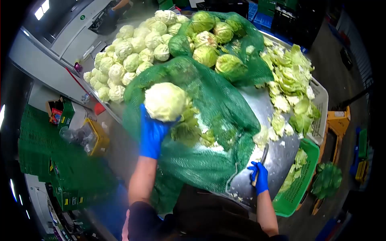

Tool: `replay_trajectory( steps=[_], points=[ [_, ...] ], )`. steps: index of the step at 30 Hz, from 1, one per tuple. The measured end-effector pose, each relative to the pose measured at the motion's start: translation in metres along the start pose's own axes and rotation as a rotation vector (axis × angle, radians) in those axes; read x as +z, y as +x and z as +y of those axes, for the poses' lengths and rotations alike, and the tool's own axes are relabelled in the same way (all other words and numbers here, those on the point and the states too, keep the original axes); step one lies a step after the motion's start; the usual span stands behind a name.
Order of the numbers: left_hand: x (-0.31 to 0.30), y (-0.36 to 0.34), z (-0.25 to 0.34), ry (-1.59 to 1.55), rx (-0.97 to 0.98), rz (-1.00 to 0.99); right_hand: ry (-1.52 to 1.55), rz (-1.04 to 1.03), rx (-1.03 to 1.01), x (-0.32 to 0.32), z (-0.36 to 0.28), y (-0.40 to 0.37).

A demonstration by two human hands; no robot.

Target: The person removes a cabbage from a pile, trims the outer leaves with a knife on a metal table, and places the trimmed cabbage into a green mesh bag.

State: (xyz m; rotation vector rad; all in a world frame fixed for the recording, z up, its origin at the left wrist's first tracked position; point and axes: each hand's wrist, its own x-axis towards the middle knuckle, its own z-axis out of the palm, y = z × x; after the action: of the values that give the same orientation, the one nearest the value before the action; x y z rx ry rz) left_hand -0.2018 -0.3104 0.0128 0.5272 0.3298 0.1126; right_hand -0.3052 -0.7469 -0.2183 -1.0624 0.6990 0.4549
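- my left hand [152, 134] is cupped under a cabbage head [165, 101], lifting it over the green net sack [213, 120]
- my right hand [259, 176] is gripping a knife [262, 158] on the steel table [257, 108]

1. The cabbage [165, 101], over the net [225, 120], is hiding the fingertips of the left hand [152, 134].
2. Right of the net, the right hand [259, 176] is covering the handle of the knife [264, 154].
3. Beyond the net, the top edge is cutting off another person's arm [120, 5].
4. Left of the net, the contents of the yellow box [98, 138] are blurring together.
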Motion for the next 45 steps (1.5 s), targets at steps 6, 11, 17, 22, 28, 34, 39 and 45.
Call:
replay_trajectory(
  steps=[6, 11, 17, 22, 28, 34, 39, 45],
  points=[
    [-0.048, 0.157, 0.108, -0.034, 0.243, 0.005, -0.153, 0.252, -0.17, 0.027, 0.0, -0.014],
    [-0.066, 0.235, 0.197, -0.114, 0.486, 0.118, -0.222, 0.416, -0.196, 0.037, 0.006, -0.01],
    [-0.09, 0.308, 0.315, -0.176, 0.584, -0.073, -0.222, 0.484, -0.218, 0.035, 0.01, -0.004],
    [-0.015, 0.286, 0.273, 0.39, 0.488, -0.1, -0.176, 0.549, -0.198, 0.048, 0.006, -0.007],
    [-0.023, 0.215, 0.136, 0.963, -0.295, -0.367, -0.144, 0.563, -0.253, 0.047, 0.012, -0.005],
    [-0.088, 0.209, 0.038, 1.423, -0.57, -0.135, -0.165, 0.536, -0.302, 0.043, 0.017, -0.006],
    [-0.072, 0.244, 0.027, 1.526, -0.429, -0.061, -0.15, 0.552, -0.322, 0.051, 0.016, -0.008],
    [-0.04, 0.268, 0.032, 1.386, 0.337, -0.349, -0.138, 0.561, -0.347, 0.054, 0.016, -0.01]
  ],
)
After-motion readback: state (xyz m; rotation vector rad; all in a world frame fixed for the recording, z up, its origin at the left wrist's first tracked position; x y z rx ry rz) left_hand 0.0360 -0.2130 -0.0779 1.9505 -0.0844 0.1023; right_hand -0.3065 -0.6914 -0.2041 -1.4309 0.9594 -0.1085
